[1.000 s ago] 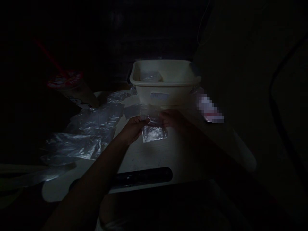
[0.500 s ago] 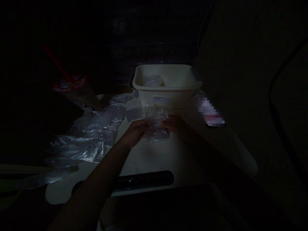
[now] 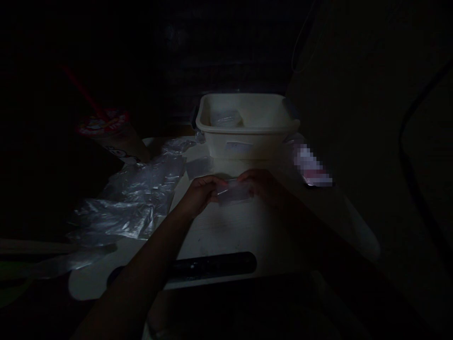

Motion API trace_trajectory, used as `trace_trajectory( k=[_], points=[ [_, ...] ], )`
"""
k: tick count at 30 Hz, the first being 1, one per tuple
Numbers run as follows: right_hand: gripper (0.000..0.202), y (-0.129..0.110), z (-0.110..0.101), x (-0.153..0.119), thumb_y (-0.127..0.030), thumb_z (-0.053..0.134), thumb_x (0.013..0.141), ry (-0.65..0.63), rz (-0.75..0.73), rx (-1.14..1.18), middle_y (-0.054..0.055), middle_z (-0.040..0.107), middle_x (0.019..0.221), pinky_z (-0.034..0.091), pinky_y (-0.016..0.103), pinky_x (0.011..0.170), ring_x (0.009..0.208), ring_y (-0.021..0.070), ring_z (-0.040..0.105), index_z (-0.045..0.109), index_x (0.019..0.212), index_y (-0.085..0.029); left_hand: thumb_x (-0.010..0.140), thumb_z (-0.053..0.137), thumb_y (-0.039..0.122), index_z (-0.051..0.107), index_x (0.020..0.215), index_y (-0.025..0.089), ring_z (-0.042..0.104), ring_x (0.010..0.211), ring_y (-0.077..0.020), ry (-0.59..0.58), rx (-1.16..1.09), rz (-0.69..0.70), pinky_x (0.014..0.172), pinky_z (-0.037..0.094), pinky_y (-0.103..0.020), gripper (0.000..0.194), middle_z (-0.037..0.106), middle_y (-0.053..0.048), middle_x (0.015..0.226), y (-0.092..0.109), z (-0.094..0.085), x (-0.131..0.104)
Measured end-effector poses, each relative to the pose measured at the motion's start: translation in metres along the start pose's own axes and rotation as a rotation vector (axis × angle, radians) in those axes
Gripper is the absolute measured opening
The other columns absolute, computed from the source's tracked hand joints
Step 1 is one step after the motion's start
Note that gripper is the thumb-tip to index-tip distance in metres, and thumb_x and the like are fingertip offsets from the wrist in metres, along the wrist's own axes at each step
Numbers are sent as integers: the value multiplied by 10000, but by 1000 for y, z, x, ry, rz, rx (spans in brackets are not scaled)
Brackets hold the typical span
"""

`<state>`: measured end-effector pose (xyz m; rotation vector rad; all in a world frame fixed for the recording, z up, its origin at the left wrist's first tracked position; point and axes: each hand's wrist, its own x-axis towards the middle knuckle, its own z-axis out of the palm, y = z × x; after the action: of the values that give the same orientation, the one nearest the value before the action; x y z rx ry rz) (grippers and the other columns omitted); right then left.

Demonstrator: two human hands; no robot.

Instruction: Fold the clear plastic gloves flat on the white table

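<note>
Before the tub [image 3: 247, 141], the bag [image 3: 234, 192] lies between left fingers [image 3: 220, 182] and right fingers [image 3: 247, 177], both pinched closed on it.

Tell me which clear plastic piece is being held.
The small piece between left hand and right hand; other pieces lie inside the tub or on the table.
</note>
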<state>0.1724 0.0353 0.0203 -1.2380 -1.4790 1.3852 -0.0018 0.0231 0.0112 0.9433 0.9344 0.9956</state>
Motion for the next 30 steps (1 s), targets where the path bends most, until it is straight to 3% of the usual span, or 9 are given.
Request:
trace_trajectory(
  k=[4, 8, 11, 14, 16, 20, 23, 26, 30],
  points=[
    [138, 10, 0, 6, -294, 549, 507, 5, 81, 226, -22, 502, 406, 349, 200, 373, 394, 89, 460, 583, 536, -164, 504, 485, 93, 617, 552, 146, 488, 446, -82, 14, 14, 65, 462, 392, -203, 150, 567, 25, 496, -2, -1, 1],
    [172, 16, -5, 11, -323, 544, 533, -21, 95, 220, 11, 568, 496, 410, 233, 424, 453, 117, 517, 595, 558, -161, 555, 471, 132, 623, 591, 157, 570, 729, -161, 88, 162, 270, 695, 427, -282, 159, 638, -28, 750, -4, -4, 1],
    [163, 16, -9, 9, -288, 513, 594, 66, -31, -7, 33, 617, 658, 430, 242, 459, 543, 133, 551, 606, 638, -162, 675, 442, 192, 626, 834, 166, 514, 951, -184, 157, 675, 506, 850, 367, -312, 245, 598, -56, 988, -6, -5, -1],
    [202, 15, -6, 2, -268, 448, 674, 273, -260, -408, 51, 614, 836, 455, 299, 656, 742, 164, 564, 598, 769, -172, 767, 360, 236, 488, 1101, 150, 430, 1075, -175, 128, 1115, 578, 914, 320, -329, 367, 504, -80, 1153, -8, 0, -5],
    [252, 15, 1, -4, -253, 414, 715, 314, -367, -613, 66, 602, 914, 418, 326, 783, 855, 177, 541, 577, 887, -168, 801, 311, 252, 392, 1180, 111, 351, 1145, -187, 83, 1291, 575, 940, 284, -365, 413, 424, -114, 1230, -11, 5, -9],
    [414, 12, 21, -16, -284, 281, 813, 135, -517, -843, 142, 486, 1149, 325, 332, 918, 1086, 187, 407, 444, 1124, -64, 822, 253, 251, 319, 1211, 34, 271, 1190, -210, 4, 1491, 507, 969, 213, -408, 450, 366, -167, 1260, -16, 15, -15],
    [537, 9, 32, -23, -362, 241, 825, 36, -542, -1048, 194, 345, 1263, 204, 392, 982, 1187, 234, 262, 351, 1193, 15, 818, 250, 247, 294, 1221, 20, 251, 1197, -218, -15, 1568, 470, 972, 193, -412, 465, 352, -173, 1267, -18, 17, -18],
    [609, 11, 37, -28, -436, 245, 809, -17, -522, -1208, 196, 278, 1300, 115, 460, 988, 1214, 276, 183, 313, 1222, 7, 814, 247, 244, 283, 1224, 7, 221, 1207, -240, -21, 1645, 474, 966, 184, -427, 476, 322, -187, 1281, -20, 16, -19],
    [652, 16, 39, -31, -481, 261, 793, -47, -490, -1284, 196, 272, 1303, 107, 459, 985, 1219, 276, 169, 286, 1239, -5, 815, 233, 244, 269, 1233, 20, 206, 1214, -236, -18, 1699, 492, 962, 187, -430, 476, 303, -184, 1293, -24, 14, -20]
  ],
)
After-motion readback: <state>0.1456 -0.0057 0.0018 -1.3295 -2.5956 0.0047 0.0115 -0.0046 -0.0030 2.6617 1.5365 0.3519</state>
